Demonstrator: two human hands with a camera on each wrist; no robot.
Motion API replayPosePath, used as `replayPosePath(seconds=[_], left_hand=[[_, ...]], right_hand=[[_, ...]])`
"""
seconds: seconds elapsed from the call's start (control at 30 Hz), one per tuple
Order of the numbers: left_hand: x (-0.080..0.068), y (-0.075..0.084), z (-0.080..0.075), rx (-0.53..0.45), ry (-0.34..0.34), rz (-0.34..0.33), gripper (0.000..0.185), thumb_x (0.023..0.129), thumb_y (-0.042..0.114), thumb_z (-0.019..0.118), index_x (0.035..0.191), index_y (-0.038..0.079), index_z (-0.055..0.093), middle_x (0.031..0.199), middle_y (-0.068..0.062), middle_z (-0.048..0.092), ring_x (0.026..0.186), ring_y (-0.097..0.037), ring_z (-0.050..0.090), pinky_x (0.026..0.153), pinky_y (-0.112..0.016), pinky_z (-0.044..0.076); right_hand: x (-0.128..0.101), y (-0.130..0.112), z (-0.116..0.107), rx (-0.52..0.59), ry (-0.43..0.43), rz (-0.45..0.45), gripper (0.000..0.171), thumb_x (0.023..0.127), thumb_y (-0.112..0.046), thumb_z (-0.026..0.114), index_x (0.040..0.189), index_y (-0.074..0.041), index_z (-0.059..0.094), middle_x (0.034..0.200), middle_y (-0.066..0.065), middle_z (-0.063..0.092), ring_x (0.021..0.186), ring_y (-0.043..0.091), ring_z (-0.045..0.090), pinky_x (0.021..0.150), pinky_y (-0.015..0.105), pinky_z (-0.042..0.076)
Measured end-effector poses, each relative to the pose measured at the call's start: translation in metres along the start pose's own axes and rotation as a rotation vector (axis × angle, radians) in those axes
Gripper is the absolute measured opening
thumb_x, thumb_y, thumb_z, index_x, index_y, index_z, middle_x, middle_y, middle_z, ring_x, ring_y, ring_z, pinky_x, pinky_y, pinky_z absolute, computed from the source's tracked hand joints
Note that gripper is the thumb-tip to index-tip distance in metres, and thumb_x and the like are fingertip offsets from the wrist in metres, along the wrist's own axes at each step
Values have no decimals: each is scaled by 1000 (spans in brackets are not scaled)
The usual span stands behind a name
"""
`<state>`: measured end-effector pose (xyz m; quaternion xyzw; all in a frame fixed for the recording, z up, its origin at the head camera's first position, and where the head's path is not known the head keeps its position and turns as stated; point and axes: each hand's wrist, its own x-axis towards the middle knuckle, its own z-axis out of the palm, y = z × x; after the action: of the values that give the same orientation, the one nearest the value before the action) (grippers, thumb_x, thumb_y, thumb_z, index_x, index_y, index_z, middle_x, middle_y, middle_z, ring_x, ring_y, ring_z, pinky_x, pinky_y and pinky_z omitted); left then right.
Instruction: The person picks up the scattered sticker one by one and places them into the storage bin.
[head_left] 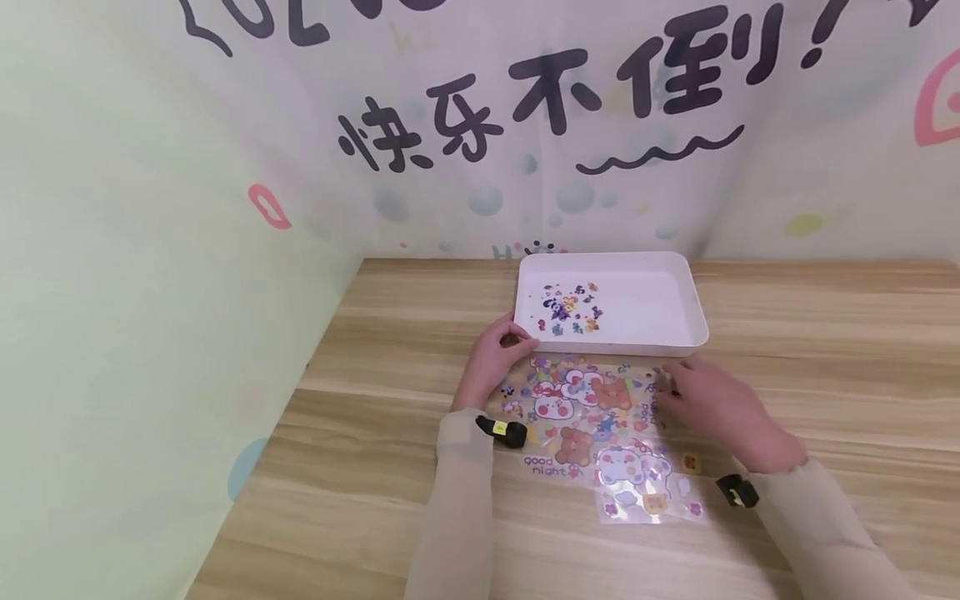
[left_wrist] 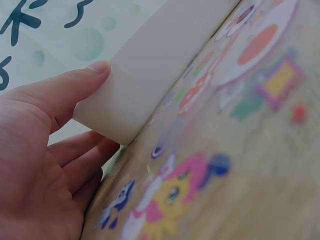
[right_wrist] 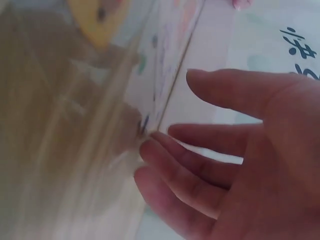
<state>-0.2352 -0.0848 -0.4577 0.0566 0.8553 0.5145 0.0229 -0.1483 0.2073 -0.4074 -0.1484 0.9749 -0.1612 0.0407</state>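
Observation:
A clear sticker sheet (head_left: 592,421) with bears and rabbits lies flat on the wooden table (head_left: 375,467), just in front of a white tray (head_left: 693,321). Several small stickers (head_left: 567,308) are stuck on the tray's floor. My left hand (head_left: 513,340) rests at the tray's front left corner. In the left wrist view its thumb (left_wrist: 97,70) touches the tray's corner (left_wrist: 145,85) while the fingers lie by the sheet (left_wrist: 210,165). My right hand (head_left: 667,387) hovers at the sheet's right edge, fingers spread. Its fingertips (right_wrist: 147,147) meet the sheet's edge (right_wrist: 75,125) near the tray wall (right_wrist: 205,60).
A wall banner with large dark characters (head_left: 525,92) stands right behind the table. A pale green wall (head_left: 150,292) closes the left side. Bare tabletop stretches to the right of the tray (head_left: 825,333) and along the front left.

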Motion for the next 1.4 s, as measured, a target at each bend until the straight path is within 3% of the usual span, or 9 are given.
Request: replayPosePath(seconds=[0.17,0.23,0.3,0.53,0.8,1.03,1.27,1.4], left_hand=[[0,0,1,2,4,4,25,74,47,65,84,25,58,137,13,36,123,-13,36,100,-36,31],[0,0,1,0,2,2,25,74,47,65,84,25,58,137,12,36,124,-13,36,100,-36,31],[0,0,1,-5,-1,1,25,74,47,65,84,25,58,137,12,37,123,-12,36,100,-36,31],[-1,0,0,-3,-4,-16,26,74,49,65,84,26,58,138,12,36,123,-12,36,100,-36,30],[-2,1,-1,2,-5,9,22,76,44,65,84,25,58,138,11,36,124,-13,36,100,-35,31],[-4,0,1,-1,-13,2,20,76,44,65,83,27,57,138,9,37,123,-13,37,99,-33,31],[-4,0,1,1,-16,-7,23,75,45,66,85,27,57,137,9,37,122,-13,38,100,-35,31],[-2,0,0,-10,-8,10,25,75,45,65,86,25,58,137,7,39,121,-15,38,100,-37,31]], right_hand=[[-2,-5,2,1,-32,54,30,82,-27,62,99,-3,58,83,6,52,66,18,46,51,29,44],[-3,-6,3,13,-41,74,31,81,-29,63,97,-3,58,81,6,51,65,18,45,50,29,42],[-3,-5,3,19,-36,90,34,80,-31,65,97,-2,58,83,7,51,66,19,46,50,30,42],[-2,-4,8,18,6,102,72,72,-44,70,122,1,45,106,15,47,86,27,46,61,42,47],[-3,-5,8,33,17,111,55,70,-38,74,104,1,53,95,11,45,80,25,42,53,31,41],[-4,-7,12,74,10,96,62,72,-32,74,119,-1,47,96,9,48,81,23,45,58,33,45],[-4,-4,13,128,-30,109,43,74,-31,72,102,-4,53,93,7,50,78,21,47,57,31,44],[-1,-3,11,143,-36,83,50,76,-30,71,114,-5,49,100,11,54,86,24,52,63,37,48]])
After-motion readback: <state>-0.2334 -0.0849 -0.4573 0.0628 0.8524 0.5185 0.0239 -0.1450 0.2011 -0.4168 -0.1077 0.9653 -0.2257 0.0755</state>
